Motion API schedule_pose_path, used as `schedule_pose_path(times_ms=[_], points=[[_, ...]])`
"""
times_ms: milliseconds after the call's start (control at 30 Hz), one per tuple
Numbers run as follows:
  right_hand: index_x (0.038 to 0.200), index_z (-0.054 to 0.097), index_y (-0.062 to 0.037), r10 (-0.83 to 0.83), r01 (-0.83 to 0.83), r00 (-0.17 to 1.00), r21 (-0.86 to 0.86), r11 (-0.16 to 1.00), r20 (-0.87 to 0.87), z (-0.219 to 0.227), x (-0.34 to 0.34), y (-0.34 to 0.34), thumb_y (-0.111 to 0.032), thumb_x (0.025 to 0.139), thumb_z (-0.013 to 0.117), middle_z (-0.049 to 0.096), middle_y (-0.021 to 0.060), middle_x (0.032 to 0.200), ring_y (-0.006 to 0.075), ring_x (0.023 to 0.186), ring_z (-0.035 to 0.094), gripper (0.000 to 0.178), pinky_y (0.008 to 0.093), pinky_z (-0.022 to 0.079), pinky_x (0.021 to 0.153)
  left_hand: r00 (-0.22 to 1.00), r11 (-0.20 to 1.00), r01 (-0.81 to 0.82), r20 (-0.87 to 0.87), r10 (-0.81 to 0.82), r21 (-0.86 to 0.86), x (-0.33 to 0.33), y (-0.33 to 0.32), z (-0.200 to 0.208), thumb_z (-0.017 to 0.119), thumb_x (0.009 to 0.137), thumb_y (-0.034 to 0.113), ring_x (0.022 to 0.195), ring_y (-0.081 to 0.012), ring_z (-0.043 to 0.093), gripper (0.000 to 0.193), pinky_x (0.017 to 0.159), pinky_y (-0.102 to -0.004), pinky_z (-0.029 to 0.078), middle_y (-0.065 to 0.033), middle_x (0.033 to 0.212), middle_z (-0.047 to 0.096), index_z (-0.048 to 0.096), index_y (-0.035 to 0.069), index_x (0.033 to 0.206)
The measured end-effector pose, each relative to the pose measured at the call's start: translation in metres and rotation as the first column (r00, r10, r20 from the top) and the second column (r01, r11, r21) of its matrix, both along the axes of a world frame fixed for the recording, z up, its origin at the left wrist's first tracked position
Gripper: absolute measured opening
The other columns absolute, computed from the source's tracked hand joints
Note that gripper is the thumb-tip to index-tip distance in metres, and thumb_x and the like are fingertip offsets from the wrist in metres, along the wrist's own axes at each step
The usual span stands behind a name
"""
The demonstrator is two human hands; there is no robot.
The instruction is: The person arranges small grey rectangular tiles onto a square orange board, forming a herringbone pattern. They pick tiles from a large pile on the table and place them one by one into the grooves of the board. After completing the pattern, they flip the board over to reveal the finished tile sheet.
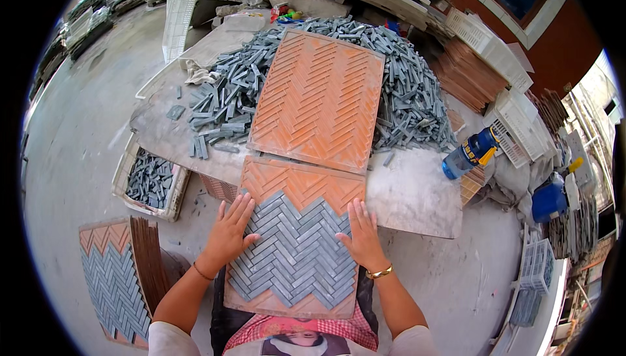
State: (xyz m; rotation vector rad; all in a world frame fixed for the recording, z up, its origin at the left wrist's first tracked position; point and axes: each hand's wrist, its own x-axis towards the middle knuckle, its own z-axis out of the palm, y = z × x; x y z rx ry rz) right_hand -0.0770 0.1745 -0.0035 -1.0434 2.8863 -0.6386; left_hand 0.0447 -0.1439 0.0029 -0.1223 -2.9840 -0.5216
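Observation:
An orange herringbone-grooved mould tray (297,180) lies in front of me, its near end over my lap. Grey stone strips (293,248) fill its middle in a zigzag, while the grooves at its far end are bare. My left hand (228,232) rests along the tray's left edge, fingers spread. On the right edge lies my right hand (360,237), fingers stretched out and thumb over the strips. Just beyond, a second orange mould tray (319,98) with bare grooves leans against a large heap of loose grey strips (411,92).
The worktable (414,203) extends to both sides. A white crate (176,203) of strips stands left on the floor, near a stack of filled trays (114,284). A blue spray bottle (469,152) stands right. White baskets (482,36) and more stacked trays (463,72) sit behind.

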Motion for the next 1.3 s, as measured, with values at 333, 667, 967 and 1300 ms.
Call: schedule_pose_path(times_ms=[333, 667, 967, 1300], points=[[0.125, 0.051, 0.0024, -0.145, 0.124, 0.989, -0.357, 0.926, -0.03, 0.016, -0.025, 0.002, -0.032, 0.09, 0.057, 0.054, 0.0223, 0.124, 0.0359, 0.122, 0.046, 0.049, 0.0401, 0.036, 0.101, 0.993, 0.953, -0.009, -0.113, 0.045, 0.302, -0.01, -0.012, 0.014, 0.058, 0.086, 0.028, 0.131, -0.0306, 0.034, 0.055, 0.106, -0.0451, 0.027, -0.0139, 0.141, 0.039, 0.042, 0.007, 0.135], [0.116, 0.056, 0.0039, -0.239, 0.314, 0.948, -0.488, 0.815, 0.211, 0.022, 0.014, 0.018, -0.016, 0.086, 0.059, 0.061, 0.0181, 0.114, 0.0273, 0.109, 0.056, 0.036, 0.0361, 0.041, 0.095, 0.973, 0.945, -0.077, -0.185, 0.141, 0.319, -0.041, -0.02, 0.012, 0.076, 0.065, 0.011, 0.111, -0.0315, 0.048, 0.05, 0.095, -0.0395, 0.04, -0.0116, 0.115, 0.054, 0.058, 0.004, 0.111], [0.112, 0.058, 0.0032, -0.346, 0.48, 0.873, -0.484, 0.731, 0.342, 0.019, 0.046, 0.042, -0.013, 0.086, 0.058, 0.064, 0.0154, 0.109, 0.0253, 0.105, 0.059, 0.031, 0.0353, 0.042, 0.093, 0.952, 0.927, -0.204, -0.159, 0.263, 0.314, -0.042, 0.001, 0.012, 0.069, 0.064, 0.003, 0.11, -0.0345, 0.045, 0.044, 0.095, -0.0396, 0.039, -0.0148, 0.113, 0.051, 0.056, 0.002, 0.106], [0.116, 0.057, 0.0033, -0.294, 0.453, 0.886, -0.526, 0.72, 0.36, 0.024, 0.047, 0.038, -0.009, 0.086, 0.059, 0.065, 0.0155, 0.105, 0.0209, 0.1, 0.06, 0.032, 0.032, 0.045, 0.089, 0.946, 0.954, -0.25, -0.166, 0.277, 0.167, -0.032, 0.011, 0.011, 0.066, 0.077, 0.021, 0.135, -0.0324, 0.027, 0.072, 0.108, -0.0481, 0.023, -0.015, 0.139, 0.039, 0.034, 0.002, 0.138]])
